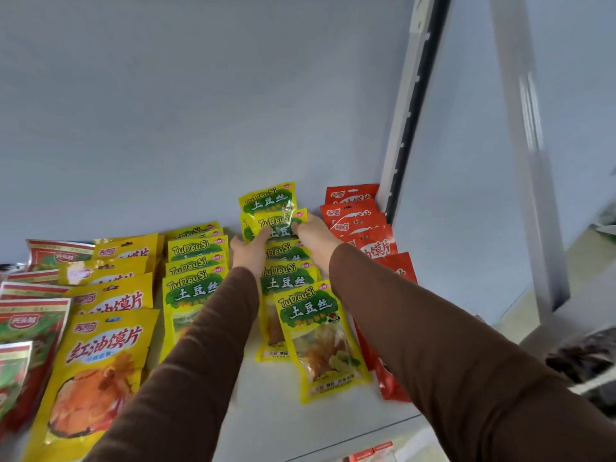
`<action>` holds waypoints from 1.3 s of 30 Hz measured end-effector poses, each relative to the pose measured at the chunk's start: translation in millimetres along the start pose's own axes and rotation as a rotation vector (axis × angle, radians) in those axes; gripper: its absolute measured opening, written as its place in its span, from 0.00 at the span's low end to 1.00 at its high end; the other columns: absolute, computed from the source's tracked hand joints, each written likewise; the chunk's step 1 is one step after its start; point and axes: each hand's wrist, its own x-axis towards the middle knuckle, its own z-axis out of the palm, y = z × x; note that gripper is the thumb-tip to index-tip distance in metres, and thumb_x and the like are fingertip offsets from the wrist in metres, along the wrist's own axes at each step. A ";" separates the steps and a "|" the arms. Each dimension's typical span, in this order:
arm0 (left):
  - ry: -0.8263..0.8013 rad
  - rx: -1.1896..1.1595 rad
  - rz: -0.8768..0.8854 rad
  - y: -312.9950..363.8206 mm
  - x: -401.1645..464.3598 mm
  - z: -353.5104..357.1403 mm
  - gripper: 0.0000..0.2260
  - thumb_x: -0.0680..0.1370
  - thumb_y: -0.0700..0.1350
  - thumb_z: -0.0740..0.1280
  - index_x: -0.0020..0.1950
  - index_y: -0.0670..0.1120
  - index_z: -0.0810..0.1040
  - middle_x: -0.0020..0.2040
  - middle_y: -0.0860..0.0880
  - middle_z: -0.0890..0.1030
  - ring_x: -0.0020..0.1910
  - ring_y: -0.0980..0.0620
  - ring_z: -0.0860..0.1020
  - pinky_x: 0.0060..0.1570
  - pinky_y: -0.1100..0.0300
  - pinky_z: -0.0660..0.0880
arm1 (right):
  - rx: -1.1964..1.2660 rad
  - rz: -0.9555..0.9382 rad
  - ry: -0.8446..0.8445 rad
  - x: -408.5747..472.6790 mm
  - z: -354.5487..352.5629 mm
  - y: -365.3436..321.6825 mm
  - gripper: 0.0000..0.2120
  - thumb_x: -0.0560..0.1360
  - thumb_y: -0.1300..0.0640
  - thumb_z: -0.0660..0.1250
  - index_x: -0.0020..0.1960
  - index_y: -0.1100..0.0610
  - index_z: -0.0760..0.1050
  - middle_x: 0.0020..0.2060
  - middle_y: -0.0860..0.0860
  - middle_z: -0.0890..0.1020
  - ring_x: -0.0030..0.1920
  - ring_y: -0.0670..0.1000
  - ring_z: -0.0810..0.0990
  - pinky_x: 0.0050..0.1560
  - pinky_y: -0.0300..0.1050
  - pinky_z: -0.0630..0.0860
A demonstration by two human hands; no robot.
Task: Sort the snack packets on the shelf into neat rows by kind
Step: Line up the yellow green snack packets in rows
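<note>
On the white shelf [266, 411] lie rows of snack packets. Both my hands reach to the back of a row of yellow-green TuDouSi packets [300, 285]. My left hand [250, 251] and my right hand [315, 240] together grip one TuDouSi packet [278, 225] by its left and right sides, near the back wall. Another such packet [266, 198] stands behind it. A second TuDouSi row [193, 271] lies left of my left arm. Red packets [360, 221] form a row at the right. Yellow packets with red lettering [106, 345] lie further left.
Red-green packets [30, 315] overlap at the far left edge. A white slotted upright [403, 128] bounds the shelf on the right. The blue-grey back wall [200, 111] rises behind the rows. The shelf's front edge [333, 441] runs below, with red packets showing on a lower level.
</note>
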 end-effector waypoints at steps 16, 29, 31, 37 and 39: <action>-0.170 -0.128 0.016 23.0 27.6 13.5 0.14 0.76 0.33 0.70 0.60 0.44 0.77 0.53 0.40 0.84 0.42 0.43 0.84 0.40 0.45 0.83 | -0.024 0.083 0.026 -4.8 -9.4 8.6 0.17 0.80 0.65 0.61 0.67 0.69 0.69 0.55 0.60 0.78 0.58 0.60 0.77 0.54 0.52 0.76; -0.331 -0.069 -0.020 21.6 40.4 13.3 0.14 0.82 0.37 0.61 0.68 0.41 0.73 0.54 0.39 0.82 0.41 0.44 0.83 0.39 0.46 0.83 | -0.057 0.073 0.055 3.7 -8.8 14.6 0.17 0.80 0.61 0.61 0.67 0.67 0.71 0.63 0.64 0.77 0.62 0.63 0.77 0.56 0.51 0.76; -0.287 -0.020 0.020 20.3 44.7 13.7 0.17 0.82 0.38 0.65 0.70 0.39 0.69 0.62 0.37 0.79 0.51 0.40 0.82 0.51 0.41 0.81 | -0.046 0.079 0.068 5.3 -10.4 12.2 0.18 0.80 0.63 0.61 0.68 0.68 0.70 0.64 0.64 0.75 0.63 0.63 0.76 0.60 0.53 0.76; -0.213 0.364 0.216 20.7 24.8 -8.5 0.33 0.81 0.45 0.68 0.80 0.42 0.54 0.77 0.38 0.65 0.74 0.43 0.67 0.74 0.48 0.63 | -0.084 -0.059 0.030 -20.0 -13.6 -8.4 0.21 0.82 0.60 0.60 0.74 0.61 0.63 0.59 0.58 0.77 0.55 0.56 0.79 0.51 0.46 0.78; -0.240 0.511 0.350 21.8 2.6 -25.1 0.30 0.82 0.42 0.65 0.81 0.43 0.56 0.78 0.41 0.63 0.77 0.44 0.63 0.76 0.49 0.59 | -0.227 -0.251 0.039 -46.3 -24.5 -20.5 0.20 0.83 0.59 0.57 0.74 0.58 0.63 0.57 0.50 0.77 0.51 0.52 0.77 0.43 0.38 0.75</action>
